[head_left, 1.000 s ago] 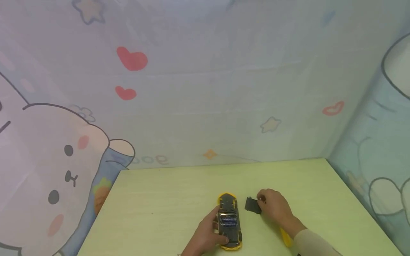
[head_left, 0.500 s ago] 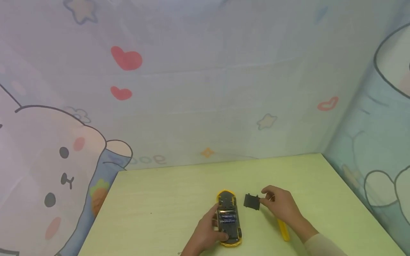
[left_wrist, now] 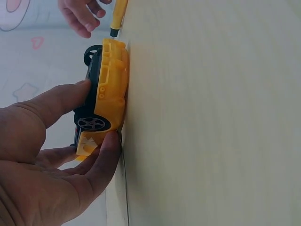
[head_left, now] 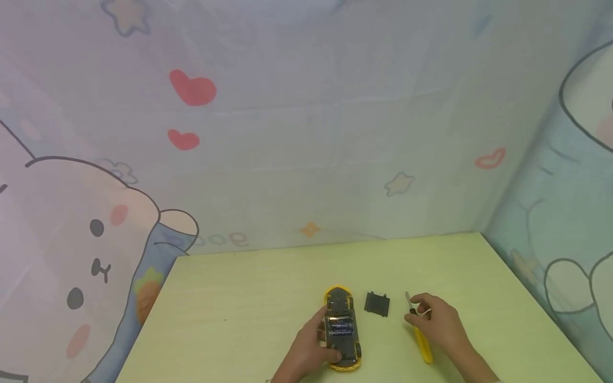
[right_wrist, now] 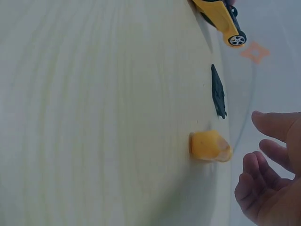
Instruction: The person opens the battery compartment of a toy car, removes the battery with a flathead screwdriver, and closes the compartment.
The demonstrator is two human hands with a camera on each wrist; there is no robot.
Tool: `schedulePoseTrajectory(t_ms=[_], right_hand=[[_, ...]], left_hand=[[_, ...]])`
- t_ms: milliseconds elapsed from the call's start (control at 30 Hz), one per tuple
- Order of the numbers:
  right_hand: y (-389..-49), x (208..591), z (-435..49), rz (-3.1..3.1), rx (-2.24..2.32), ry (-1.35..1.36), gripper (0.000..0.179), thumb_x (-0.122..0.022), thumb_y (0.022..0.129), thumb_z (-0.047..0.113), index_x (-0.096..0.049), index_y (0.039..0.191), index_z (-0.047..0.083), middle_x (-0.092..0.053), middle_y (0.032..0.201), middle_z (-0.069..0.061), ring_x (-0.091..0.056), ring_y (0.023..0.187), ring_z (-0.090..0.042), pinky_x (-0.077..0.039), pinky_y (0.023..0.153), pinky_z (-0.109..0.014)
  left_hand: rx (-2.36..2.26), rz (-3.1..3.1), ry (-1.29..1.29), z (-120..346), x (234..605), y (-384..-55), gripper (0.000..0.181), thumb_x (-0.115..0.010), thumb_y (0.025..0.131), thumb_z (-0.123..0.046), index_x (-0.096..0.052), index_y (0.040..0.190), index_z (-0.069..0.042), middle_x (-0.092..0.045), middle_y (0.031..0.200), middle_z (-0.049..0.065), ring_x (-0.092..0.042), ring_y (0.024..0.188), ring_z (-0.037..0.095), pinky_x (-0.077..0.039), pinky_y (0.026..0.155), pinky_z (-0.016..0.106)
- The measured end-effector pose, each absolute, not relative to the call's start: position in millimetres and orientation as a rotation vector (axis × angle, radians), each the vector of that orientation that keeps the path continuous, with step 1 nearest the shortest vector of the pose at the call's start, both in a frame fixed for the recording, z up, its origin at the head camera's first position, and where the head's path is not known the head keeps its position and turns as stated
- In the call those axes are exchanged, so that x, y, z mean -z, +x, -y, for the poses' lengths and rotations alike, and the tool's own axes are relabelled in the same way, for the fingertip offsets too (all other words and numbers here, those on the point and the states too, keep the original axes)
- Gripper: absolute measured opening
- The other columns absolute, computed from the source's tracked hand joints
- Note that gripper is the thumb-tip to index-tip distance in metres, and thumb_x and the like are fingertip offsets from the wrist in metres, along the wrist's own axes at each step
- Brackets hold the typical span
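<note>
A yellow toy car (head_left: 339, 301) lies upside down, its black underside facing up. Blue batteries (head_left: 341, 326) show in its uncovered compartment. My left hand (head_left: 306, 351) grips the car from the left, thumb on the underside and fingers along the body; the left wrist view shows the yellow side of the car (left_wrist: 113, 77) in that grip. Right of the car, a black battery cover (head_left: 377, 304) lies flat on the table. My right hand (head_left: 441, 323) hovers by a yellow-handled screwdriver (head_left: 422, 344), fingers loosely bent; in the right wrist view a gap separates the fingers (right_wrist: 268, 125) from its handle (right_wrist: 207, 146).
The pale yellow-green table (head_left: 249, 298) backs onto a cloth wall (head_left: 306, 133) printed with hearts and stars. A similar printed cloth (head_left: 551, 213) runs along the right side, and a large cartoon rabbit (head_left: 91, 255) fills the left.
My right hand has let go of the battery cover and moved right and toward me, over the screwdriver. The cover stays on the table. My left hand keeps holding the car.
</note>
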State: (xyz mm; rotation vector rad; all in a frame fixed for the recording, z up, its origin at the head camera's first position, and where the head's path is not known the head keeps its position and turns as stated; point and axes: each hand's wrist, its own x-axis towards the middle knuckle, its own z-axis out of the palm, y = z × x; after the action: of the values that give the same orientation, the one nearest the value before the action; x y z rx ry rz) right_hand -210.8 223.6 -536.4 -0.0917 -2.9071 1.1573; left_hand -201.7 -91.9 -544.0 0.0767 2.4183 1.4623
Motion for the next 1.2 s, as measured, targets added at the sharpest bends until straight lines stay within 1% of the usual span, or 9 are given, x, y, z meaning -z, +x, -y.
schedulePoseTrajectory(t_ms=[200, 367, 467, 600, 700, 767, 867, 1033, 1200], right_hand=[[-205, 543, -233, 3.008, -1.088, -0.176, 0.058, -0.083, 0.085, 0.035, -0.063, 0.129, 0.002, -0.065, 0.099, -0.005, -0.06, 0.085, -0.02, -0.051, 0.071, -0.038], [-200, 550, -237, 3.054, -1.004, -0.211, 0.064, -0.08, 0.086, 0.043, -0.062, 0.128, -0.001, -0.067, 0.095, -0.005, -0.06, 0.082, -0.02, -0.053, 0.074, -0.043], [-198, 553, -236, 3.063, -0.985, -0.253, 0.068, -0.077, 0.087, 0.05, -0.062, 0.128, -0.002, -0.067, 0.092, -0.004, -0.059, 0.078, -0.019, -0.052, 0.07, -0.041], [-197, 554, -231, 3.094, -0.995, -0.327, 0.08, -0.074, 0.085, 0.061, -0.062, 0.128, -0.005, -0.063, 0.086, -0.002, -0.054, 0.071, -0.017, -0.046, 0.063, -0.033], [-197, 554, -229, 3.132, -0.941, -0.349, 0.087, -0.074, 0.081, 0.068, -0.064, 0.125, -0.007, -0.061, 0.083, -0.003, -0.052, 0.07, -0.018, -0.045, 0.063, -0.034], [-198, 555, -227, 3.153, -0.894, -0.344, 0.084, -0.075, 0.081, 0.066, -0.066, 0.122, -0.007, -0.061, 0.082, -0.002, -0.052, 0.071, -0.018, -0.047, 0.065, -0.035], [-198, 555, -226, 3.161, -0.847, -0.308, 0.073, -0.078, 0.083, 0.056, -0.069, 0.118, -0.007, -0.062, 0.082, -0.002, -0.053, 0.072, -0.019, -0.05, 0.067, -0.037], [-197, 554, -225, 3.12, -0.862, -0.267, 0.046, -0.076, 0.087, 0.031, -0.072, 0.114, -0.005, -0.061, 0.08, 0.0, -0.052, 0.07, -0.017, -0.046, 0.062, -0.032], [-197, 550, -225, 3.099, -0.865, -0.233, 0.038, -0.074, 0.086, 0.026, -0.073, 0.111, -0.003, -0.062, 0.08, 0.001, -0.052, 0.068, -0.017, -0.043, 0.06, -0.031]], left_hand=[[-1.459, -2.421, 0.072, 92, 543, -201, 0.106, -0.091, 0.067, -0.001, -0.039, 0.158, -0.014, -0.063, 0.119, 0.004, -0.06, 0.097, 0.017, -0.052, 0.085, 0.046], [-1.452, -2.43, 0.059, 92, 544, -201, 0.105, -0.091, 0.066, -0.001, -0.04, 0.157, -0.014, -0.063, 0.117, 0.003, -0.059, 0.099, 0.018, -0.052, 0.086, 0.048], [-1.457, -2.427, 0.055, 92, 544, -201, 0.105, -0.091, 0.066, -0.001, -0.041, 0.157, -0.014, -0.063, 0.116, 0.001, -0.059, 0.099, 0.019, -0.051, 0.088, 0.05], [-1.471, -2.42, 0.063, 92, 544, -201, 0.105, -0.09, 0.065, 0.0, -0.041, 0.157, -0.014, -0.063, 0.111, -0.001, -0.059, 0.1, 0.019, -0.05, 0.09, 0.053], [-1.495, -2.399, 0.073, 93, 544, -200, 0.105, -0.09, 0.065, 0.001, -0.041, 0.157, -0.014, -0.063, 0.109, -0.001, -0.059, 0.1, 0.02, -0.05, 0.091, 0.054], [-1.505, -2.389, 0.077, 93, 545, -200, 0.105, -0.09, 0.065, 0.002, -0.041, 0.157, -0.013, -0.063, 0.109, 0.0, -0.059, 0.1, 0.02, -0.05, 0.091, 0.053], [-1.507, -2.381, 0.073, 93, 546, -200, 0.105, -0.09, 0.065, 0.002, -0.041, 0.157, -0.014, -0.063, 0.109, 0.0, -0.059, 0.1, 0.021, -0.05, 0.091, 0.053], [-1.484, -2.401, 0.069, 92, 546, -200, 0.105, -0.091, 0.065, 0.001, -0.041, 0.157, -0.014, -0.064, 0.111, 0.0, -0.059, 0.099, 0.02, -0.05, 0.089, 0.052], [-1.459, -2.437, 0.074, 92, 543, -200, 0.105, -0.091, 0.065, 0.0, -0.041, 0.157, -0.014, -0.063, 0.114, 0.002, -0.059, 0.097, 0.018, -0.051, 0.086, 0.048]])
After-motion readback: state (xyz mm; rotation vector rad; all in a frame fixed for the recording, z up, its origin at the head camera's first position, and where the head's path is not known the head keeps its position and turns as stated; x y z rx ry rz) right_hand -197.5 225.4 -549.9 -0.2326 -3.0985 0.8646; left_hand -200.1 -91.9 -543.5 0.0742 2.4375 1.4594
